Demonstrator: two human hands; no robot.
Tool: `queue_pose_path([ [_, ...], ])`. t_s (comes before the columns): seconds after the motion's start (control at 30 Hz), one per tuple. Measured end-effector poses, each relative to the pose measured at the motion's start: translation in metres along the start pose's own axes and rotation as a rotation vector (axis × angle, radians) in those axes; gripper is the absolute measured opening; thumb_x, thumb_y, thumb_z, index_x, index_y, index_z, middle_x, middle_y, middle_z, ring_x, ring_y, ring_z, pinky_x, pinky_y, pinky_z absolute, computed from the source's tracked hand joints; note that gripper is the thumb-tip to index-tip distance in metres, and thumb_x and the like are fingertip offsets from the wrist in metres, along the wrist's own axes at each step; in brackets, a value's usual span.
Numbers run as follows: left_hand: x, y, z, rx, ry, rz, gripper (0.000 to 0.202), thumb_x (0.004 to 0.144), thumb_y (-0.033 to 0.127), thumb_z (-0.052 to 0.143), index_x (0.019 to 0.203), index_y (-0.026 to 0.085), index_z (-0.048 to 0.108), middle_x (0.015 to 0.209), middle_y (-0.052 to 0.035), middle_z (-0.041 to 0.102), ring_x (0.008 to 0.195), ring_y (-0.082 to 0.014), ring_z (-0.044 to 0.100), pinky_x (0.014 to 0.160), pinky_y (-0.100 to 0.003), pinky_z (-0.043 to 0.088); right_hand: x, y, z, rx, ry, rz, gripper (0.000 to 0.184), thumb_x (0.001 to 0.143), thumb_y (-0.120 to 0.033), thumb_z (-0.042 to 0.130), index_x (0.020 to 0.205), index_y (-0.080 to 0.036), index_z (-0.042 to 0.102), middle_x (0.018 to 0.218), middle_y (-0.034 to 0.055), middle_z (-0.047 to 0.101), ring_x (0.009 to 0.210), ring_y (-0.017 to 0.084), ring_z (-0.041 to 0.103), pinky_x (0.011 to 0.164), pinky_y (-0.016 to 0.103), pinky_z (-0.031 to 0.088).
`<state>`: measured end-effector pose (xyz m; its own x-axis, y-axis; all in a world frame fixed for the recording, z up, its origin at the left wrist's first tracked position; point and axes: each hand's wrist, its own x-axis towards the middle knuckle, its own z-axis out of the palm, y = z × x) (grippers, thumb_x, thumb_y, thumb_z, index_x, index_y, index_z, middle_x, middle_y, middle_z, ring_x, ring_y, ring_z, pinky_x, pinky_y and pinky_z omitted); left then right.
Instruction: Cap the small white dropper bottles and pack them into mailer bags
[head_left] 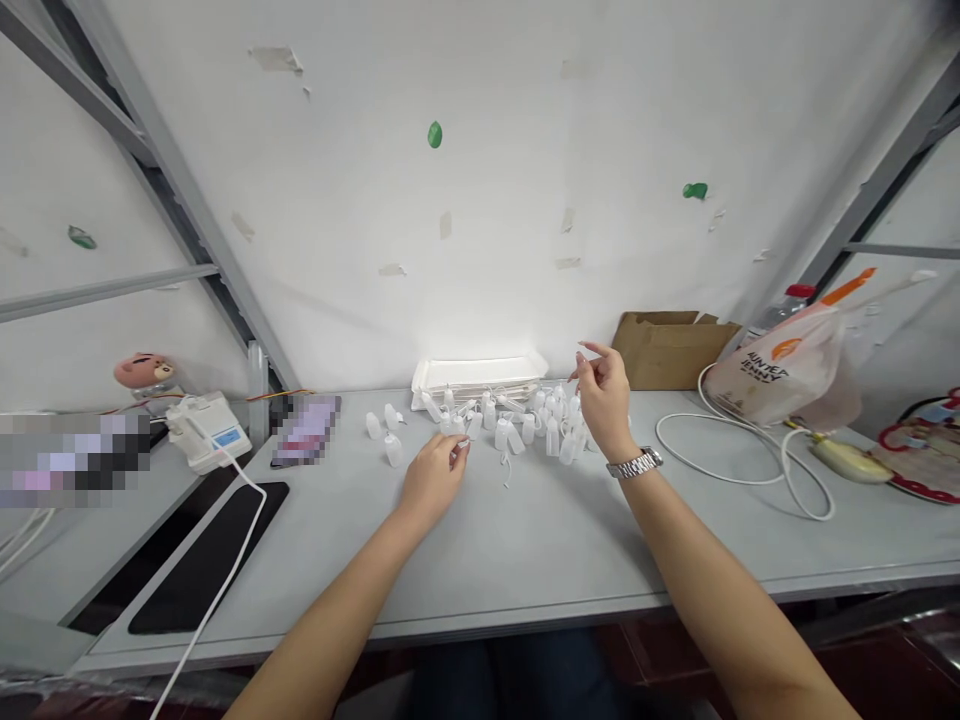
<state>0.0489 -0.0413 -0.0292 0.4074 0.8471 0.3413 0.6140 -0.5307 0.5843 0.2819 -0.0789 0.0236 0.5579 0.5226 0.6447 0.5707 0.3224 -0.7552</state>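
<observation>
My left hand (pixel 435 475) is low over the table, thumb and fingers pinched together. A small white bit shows at its fingertips, too small to name. My right hand (pixel 606 400), with a metal watch on the wrist, is raised above the right end of a pile of small translucent white plastic bottles (pixel 553 436); its fingers are apart and I see nothing in them. Three similar bottles, one of them (pixel 393 450) nearest, stand left of my left hand. A thin white string-like piece (pixel 506 470) lies in front of the pile.
Behind the bottles, a white tray (pixel 480 373) rests against the wall. To the right are a cardboard box (pixel 667 350), a white cable (pixel 720 480) and a plastic bag (pixel 780 370). A phone (pixel 306 430), a white adapter box (pixel 208 432) and a black pad (pixel 214 560) lie left.
</observation>
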Motion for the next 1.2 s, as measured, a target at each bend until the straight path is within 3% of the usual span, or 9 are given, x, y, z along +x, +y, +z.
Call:
queue_pose_path([
  [0.23,0.003,-0.002,-0.001,-0.077,-0.025,-0.023,0.028,0.084,0.031,0.042,0.098,0.020,0.064,0.084,-0.0037,0.062,0.075,-0.0164,0.058,0.073,-0.030,0.045,0.027,0.021,-0.028,0.106,0.163,0.012,0.029,0.082,-0.039,0.050,0.102,-0.018,0.056,0.063,-0.0015,0.053,0.053,0.011,0.048,0.051,0.026,0.039],
  [0.37,0.003,-0.003,-0.002,-0.078,-0.042,-0.028,0.030,0.083,0.032,0.040,0.099,0.021,0.063,0.085,-0.0036,0.061,0.075,-0.0166,0.058,0.074,-0.031,0.045,0.041,0.044,-0.043,0.221,0.256,0.173,0.023,0.079,-0.034,0.052,0.089,-0.016,0.061,0.057,-0.0025,0.052,0.047,0.008,0.044,0.046,0.023,0.035],
  [0.5,0.003,-0.005,0.000,-0.039,-0.056,-0.013,0.032,0.083,0.034,0.040,0.100,0.020,0.063,0.084,-0.0035,0.061,0.075,-0.0171,0.058,0.075,-0.032,0.045,0.044,0.051,-0.047,0.334,0.273,0.319,0.019,0.074,-0.029,0.054,0.084,-0.015,0.062,0.052,-0.0040,0.052,0.043,0.007,0.042,0.044,0.021,0.033],
  [0.8,0.004,-0.008,0.002,-0.016,-0.039,0.014,0.032,0.083,0.034,0.040,0.100,0.021,0.063,0.082,-0.0032,0.061,0.075,-0.0172,0.058,0.073,-0.032,0.045,0.042,0.044,-0.045,0.315,0.276,0.264,0.016,0.076,-0.027,0.053,0.087,-0.017,0.057,0.055,-0.0040,0.053,0.046,0.008,0.047,0.045,0.022,0.036],
  [0.93,0.000,0.000,0.002,-0.041,0.024,0.071,0.029,0.082,0.032,0.045,0.099,0.020,0.064,0.075,-0.0019,0.059,0.068,-0.0147,0.056,0.070,-0.029,0.045,0.032,0.033,-0.036,0.238,0.225,0.162,0.022,0.079,-0.029,0.053,0.097,-0.018,0.055,0.059,-0.0036,0.052,0.050,0.009,0.049,0.048,0.023,0.039],
  [1.07,-0.002,0.016,-0.020,-0.146,0.191,0.166,0.029,0.081,0.034,0.049,0.102,0.021,0.064,0.072,-0.0014,0.058,0.063,-0.0121,0.052,0.059,-0.023,0.043,0.011,0.016,-0.024,0.033,0.114,-0.007,0.028,0.084,-0.030,0.047,0.109,-0.018,0.052,0.063,-0.0027,0.052,0.052,0.011,0.048,0.052,0.025,0.041],
  [1.13,0.004,0.016,-0.045,-0.218,0.343,0.127,0.030,0.080,0.036,0.050,0.101,0.019,0.064,0.072,-0.0015,0.058,0.061,-0.0112,0.052,0.055,-0.022,0.042,0.002,0.011,-0.019,-0.107,0.111,-0.126,0.029,0.086,-0.029,0.046,0.112,-0.018,0.051,0.067,-0.0012,0.053,0.055,0.011,0.048,0.054,0.026,0.042],
  [1.2,0.015,0.004,-0.075,-0.280,0.493,0.029,0.035,0.080,0.039,0.050,0.107,0.019,0.062,0.079,-0.0030,0.060,0.065,-0.0118,0.055,0.057,-0.022,0.043,-0.004,0.008,-0.015,-0.208,0.104,-0.242,0.028,0.086,-0.028,0.045,0.112,-0.018,0.052,0.071,0.0001,0.053,0.057,0.011,0.048,0.055,0.026,0.043],
])
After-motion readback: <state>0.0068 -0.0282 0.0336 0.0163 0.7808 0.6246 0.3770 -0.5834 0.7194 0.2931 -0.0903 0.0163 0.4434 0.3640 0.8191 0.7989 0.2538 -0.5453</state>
